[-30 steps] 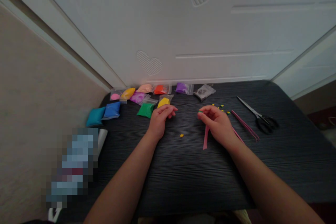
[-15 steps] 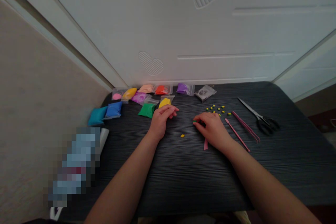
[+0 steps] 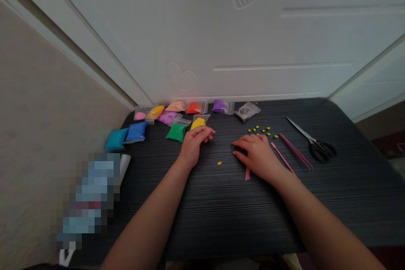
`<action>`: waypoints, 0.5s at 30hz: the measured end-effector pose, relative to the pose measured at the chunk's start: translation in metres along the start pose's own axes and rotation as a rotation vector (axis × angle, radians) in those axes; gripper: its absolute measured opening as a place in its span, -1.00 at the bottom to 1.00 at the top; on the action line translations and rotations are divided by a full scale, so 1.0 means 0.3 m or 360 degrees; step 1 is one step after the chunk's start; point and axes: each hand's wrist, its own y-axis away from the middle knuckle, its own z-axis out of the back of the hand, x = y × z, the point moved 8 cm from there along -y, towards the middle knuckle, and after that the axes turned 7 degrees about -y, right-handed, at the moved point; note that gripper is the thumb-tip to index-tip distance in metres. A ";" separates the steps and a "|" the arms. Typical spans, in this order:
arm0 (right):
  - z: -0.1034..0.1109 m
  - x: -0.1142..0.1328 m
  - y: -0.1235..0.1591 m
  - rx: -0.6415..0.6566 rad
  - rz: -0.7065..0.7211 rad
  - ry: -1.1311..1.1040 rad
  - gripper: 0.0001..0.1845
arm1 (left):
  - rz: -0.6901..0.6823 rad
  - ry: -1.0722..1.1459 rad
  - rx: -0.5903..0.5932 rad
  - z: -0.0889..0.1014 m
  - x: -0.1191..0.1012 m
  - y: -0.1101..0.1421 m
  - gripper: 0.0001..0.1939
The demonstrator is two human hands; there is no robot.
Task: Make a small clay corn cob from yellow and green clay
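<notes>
My right hand (image 3: 255, 154) rests low over the table with thumb and forefinger apart. A tiny green clay piece (image 3: 233, 147) lies at their tips, apparently on the tabletop. Part of a flat pink tool (image 3: 247, 174) shows under this hand, the rest of it covered. My left hand (image 3: 193, 145) lies on its side in front of the yellow clay bag (image 3: 198, 123), fingers curled in and thumb against them; whatever they may hold is hidden. Between the hands sits a small yellow clay piece (image 3: 219, 163). Several small yellow-and-green pieces (image 3: 263, 131) are spread beyond my right hand.
A thin pink stick tool (image 3: 284, 159), pink tweezers (image 3: 295, 152) and scissors (image 3: 311, 141) lie on the right. Bagged clay lines the back left, including green (image 3: 176, 132), blue (image 3: 136, 132) and purple (image 3: 220, 106). A blurred-out package (image 3: 91, 194) is at the left edge.
My right hand has come down and left onto the table, and its thumb and forefinger have parted from the green piece. More small pieces and the stick tool came into view. My left hand stayed put.
</notes>
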 end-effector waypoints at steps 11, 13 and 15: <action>-0.002 -0.005 -0.010 -0.0041 -0.0029 0.0039 -0.84 | -0.0002 -0.0013 -0.0010 0.001 0.002 0.001 -0.81; -0.001 -0.003 -0.011 -0.0051 -0.0036 0.0041 -0.84 | 0.0001 -0.0005 -0.0014 0.002 0.005 0.001 -0.81; -0.001 -0.001 -0.012 -0.0054 -0.0043 0.0038 -0.84 | 0.0001 0.0003 -0.0006 0.001 0.007 0.000 -0.82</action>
